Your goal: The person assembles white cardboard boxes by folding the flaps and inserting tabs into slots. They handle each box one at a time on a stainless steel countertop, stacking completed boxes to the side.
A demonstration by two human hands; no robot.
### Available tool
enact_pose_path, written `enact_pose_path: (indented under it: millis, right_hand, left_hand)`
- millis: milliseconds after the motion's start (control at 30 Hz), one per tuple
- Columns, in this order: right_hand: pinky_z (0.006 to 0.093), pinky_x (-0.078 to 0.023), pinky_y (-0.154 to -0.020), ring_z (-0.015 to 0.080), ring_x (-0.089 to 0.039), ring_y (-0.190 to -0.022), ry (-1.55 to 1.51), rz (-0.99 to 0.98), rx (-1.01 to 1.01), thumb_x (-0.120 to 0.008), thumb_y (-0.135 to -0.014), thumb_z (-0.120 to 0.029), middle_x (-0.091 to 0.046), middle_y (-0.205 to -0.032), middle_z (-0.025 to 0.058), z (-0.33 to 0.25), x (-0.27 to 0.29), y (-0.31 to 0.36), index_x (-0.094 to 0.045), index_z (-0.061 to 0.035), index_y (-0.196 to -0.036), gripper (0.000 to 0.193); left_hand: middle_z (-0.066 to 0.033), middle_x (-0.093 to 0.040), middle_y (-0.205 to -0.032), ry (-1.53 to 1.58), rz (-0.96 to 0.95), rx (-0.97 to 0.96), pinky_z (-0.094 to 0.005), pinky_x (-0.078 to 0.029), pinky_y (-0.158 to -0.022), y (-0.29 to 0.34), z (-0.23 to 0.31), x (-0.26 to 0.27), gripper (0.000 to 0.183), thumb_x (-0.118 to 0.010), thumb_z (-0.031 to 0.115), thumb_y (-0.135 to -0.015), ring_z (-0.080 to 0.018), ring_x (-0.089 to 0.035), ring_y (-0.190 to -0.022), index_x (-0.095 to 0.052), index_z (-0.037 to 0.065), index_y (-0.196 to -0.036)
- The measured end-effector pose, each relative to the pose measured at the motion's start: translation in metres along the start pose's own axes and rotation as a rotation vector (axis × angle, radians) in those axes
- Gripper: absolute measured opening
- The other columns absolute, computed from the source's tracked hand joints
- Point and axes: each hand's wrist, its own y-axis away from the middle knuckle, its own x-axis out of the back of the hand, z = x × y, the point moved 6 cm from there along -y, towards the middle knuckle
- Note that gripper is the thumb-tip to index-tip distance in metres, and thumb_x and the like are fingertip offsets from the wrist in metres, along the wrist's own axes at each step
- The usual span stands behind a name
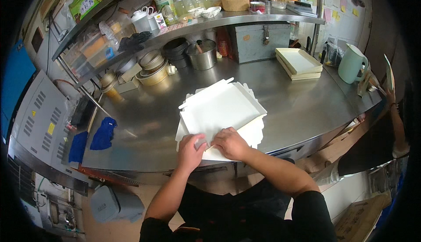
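Observation:
A white cardboard tray (pixel 223 106), partly folded, lies on a stack of flat cardboard blanks (pixel 255 133) on the steel table. Its far and left sides stand up, while the right side looks tilted outward. At the near corner my left hand (pixel 191 151) is closed on the tray's edge, thumb and fingers bent around it. Just beside it, my right hand (pixel 229 143) pinches the near side with curled fingers. The fingers cover the corner, so its tabs are hidden. Several folded trays (pixel 299 60) are stacked at the far right of the table.
Behind the tray stand a steel pot (pixel 201 57), cake tins (pixel 152 64) and a grey metal box (pixel 262 40), under a loaded shelf (pixel 245 17). Blue cloths (pixel 104 133) lie at the left. A green jug (pixel 352 64) stands right, near another person's arm (pixel 396 119).

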Motion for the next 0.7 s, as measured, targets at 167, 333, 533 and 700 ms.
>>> enact_pose_path:
  millis: [167, 333, 533, 700]
  right_hand:
    - [0.0417, -0.046, -0.098, 0.0277, -0.064, -0.102, 0.005, 0.027, -0.039, -0.078, -0.093, -0.019, -0.070, -0.102, 0.0042, -0.001, -0.001, 0.003, -0.079, -0.0128, -0.105, 0.014]
    - [0.0398, -0.043, -0.097, 0.0262, -0.064, -0.099, 0.050, 0.054, -0.049, -0.079, -0.092, -0.018, -0.069, -0.100, 0.0027, -0.001, 0.008, 0.008, -0.079, -0.0135, -0.104, 0.013]
    - [0.0398, -0.042, -0.094, 0.0231, -0.064, -0.098, -0.083, 0.174, -0.017, -0.081, -0.090, -0.014, -0.071, -0.099, -0.0005, 0.002, 0.021, 0.012, -0.079, -0.0137, -0.102, 0.013]
    - [0.0399, -0.043, -0.096, 0.0232, -0.068, -0.101, -0.107, 0.169, -0.032, -0.086, -0.085, -0.010, -0.076, -0.104, 0.0010, 0.001, 0.027, 0.012, -0.081, -0.0124, -0.103, 0.019]
  left_hand:
    - [-0.0069, -0.074, -0.126, -0.140, -0.185, -0.239, -0.0475, -0.050, -0.106, 0.002, -0.007, -0.008, 0.023, -0.089, 0.019, -0.088, -0.0320, -0.065, -0.123, -0.081, 0.010, -0.108]
    - [-0.0055, -0.074, -0.118, -0.198, -0.074, -0.207, -0.0449, -0.047, -0.109, 0.008, 0.011, 0.001, 0.034, -0.092, 0.022, -0.085, -0.0298, -0.063, -0.120, -0.079, 0.009, -0.114]
    - [-0.0075, -0.072, -0.096, -0.229, -0.026, 0.221, -0.0424, -0.054, -0.086, 0.010, 0.016, 0.009, 0.066, -0.096, 0.031, -0.085, -0.0279, -0.068, -0.093, -0.060, 0.012, -0.137]
    - [-0.0081, -0.067, -0.086, 0.045, -0.165, 0.406, -0.0380, -0.054, -0.069, 0.005, 0.016, 0.005, 0.064, -0.094, 0.023, -0.088, -0.0253, -0.069, -0.077, -0.054, 0.009, -0.135]
